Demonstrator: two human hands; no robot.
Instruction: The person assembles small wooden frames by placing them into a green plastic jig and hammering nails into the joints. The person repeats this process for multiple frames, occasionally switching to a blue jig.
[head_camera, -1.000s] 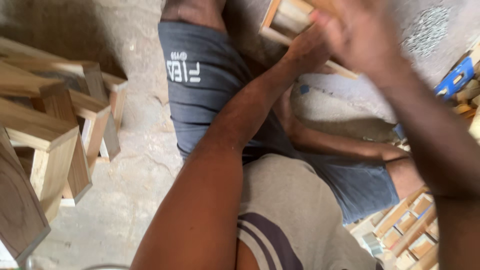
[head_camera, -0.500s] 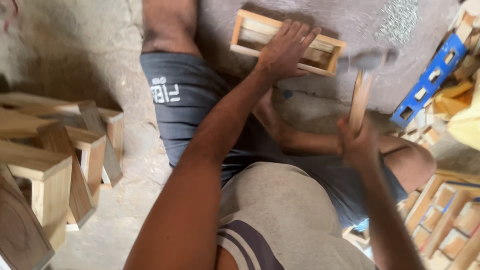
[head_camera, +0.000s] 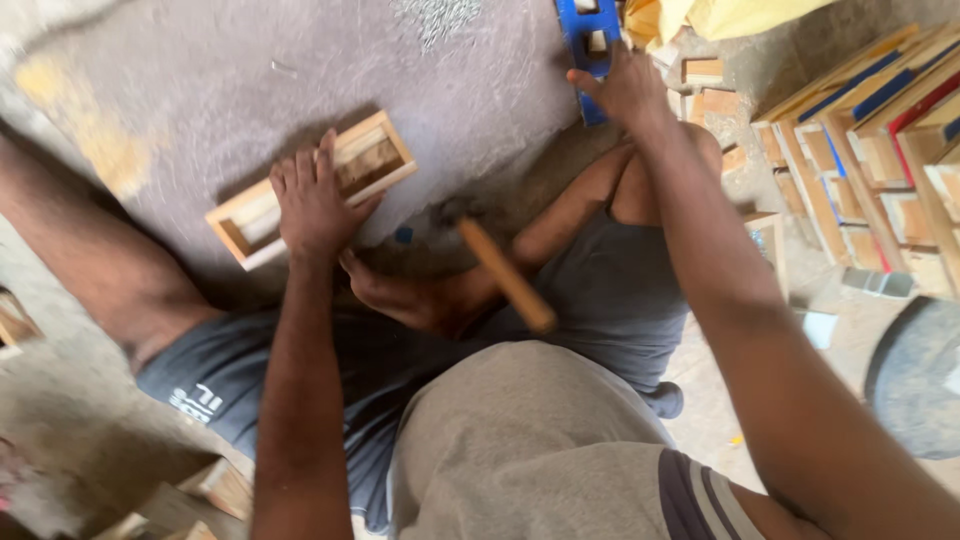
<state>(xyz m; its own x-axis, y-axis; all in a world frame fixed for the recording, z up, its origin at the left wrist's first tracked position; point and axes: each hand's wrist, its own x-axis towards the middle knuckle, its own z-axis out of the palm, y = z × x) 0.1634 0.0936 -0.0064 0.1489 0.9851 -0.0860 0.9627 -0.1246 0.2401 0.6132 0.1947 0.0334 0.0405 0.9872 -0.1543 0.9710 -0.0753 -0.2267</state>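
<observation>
Left hand (head_camera: 318, 200) presses flat, fingers spread, on the small wooden frame (head_camera: 312, 188) at centre left; right hand (head_camera: 628, 88) grasps the blue tool (head_camera: 588, 40) at top; hammer (head_camera: 505, 272) lies on the lap

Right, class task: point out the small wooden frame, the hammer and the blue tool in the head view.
small wooden frame (head_camera: 372, 152), head view: on its far long side rail.
hammer (head_camera: 505, 275), head view: on the middle of its wooden handle.
blue tool (head_camera: 587, 35), head view: on its blue body, beside the right hand.
</observation>
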